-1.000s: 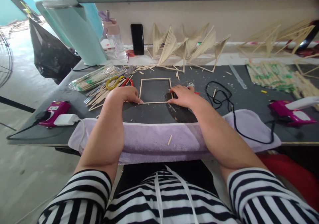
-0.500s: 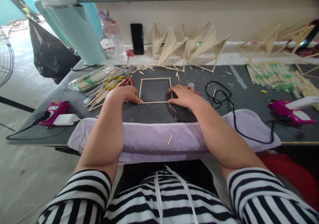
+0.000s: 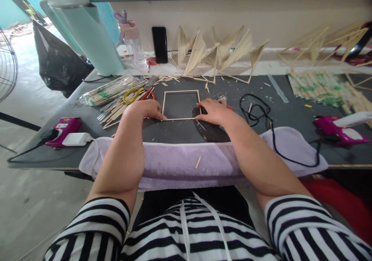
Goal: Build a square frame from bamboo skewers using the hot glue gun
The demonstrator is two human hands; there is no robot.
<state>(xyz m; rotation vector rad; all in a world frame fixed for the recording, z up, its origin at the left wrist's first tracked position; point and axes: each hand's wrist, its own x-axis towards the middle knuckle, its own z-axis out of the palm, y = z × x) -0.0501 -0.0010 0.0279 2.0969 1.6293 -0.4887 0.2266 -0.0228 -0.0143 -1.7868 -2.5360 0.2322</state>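
Note:
A square frame of thin wooden sticks lies flat on the dark table. My left hand is closed at its near left corner, thumb and fingers on the stick. At the near right corner my right hand grips the frame's right side between thumb and fingers. Left of the frame are scissors with yellow handles, red handles and a pile of loose sticks. Small sticks and chips lie beyond the frame.
Behind stand fan-like stick models, a black phone, a bottle and a teal pitcher. A black cord coils at right. Magenta power strips sit at both sides. A lilac towel covers the near edge.

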